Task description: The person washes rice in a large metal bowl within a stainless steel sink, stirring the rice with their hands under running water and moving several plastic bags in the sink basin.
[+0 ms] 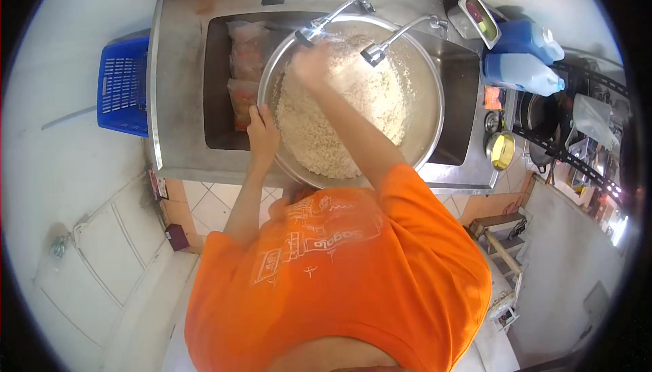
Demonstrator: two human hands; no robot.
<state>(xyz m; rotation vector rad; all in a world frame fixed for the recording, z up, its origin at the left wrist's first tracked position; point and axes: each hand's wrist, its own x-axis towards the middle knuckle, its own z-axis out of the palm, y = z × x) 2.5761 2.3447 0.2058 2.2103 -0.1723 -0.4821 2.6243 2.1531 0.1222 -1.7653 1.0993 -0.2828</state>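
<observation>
A wide round metal basin [425,98] sits across the sink in front of me, holding a large mound of what looks like wet rice [326,143]. With its fingers over the left rim, my left hand [264,135] grips the basin. My right hand [311,65] is at the upper left of the rice, blurred by motion, so its fingers cannot be made out. Close above it hangs the head of one flexible faucet [308,33]. A second faucet [374,54] reaches over the rice further right.
Bagged food packs [247,61] lie in the left sink bowl [218,87]. A blue plastic basket [122,87] is beyond the counter's left edge. Blue-liquid jugs [522,73], a metal food pan [471,18] and a small bowl with yellow contents [501,150] stand at the right.
</observation>
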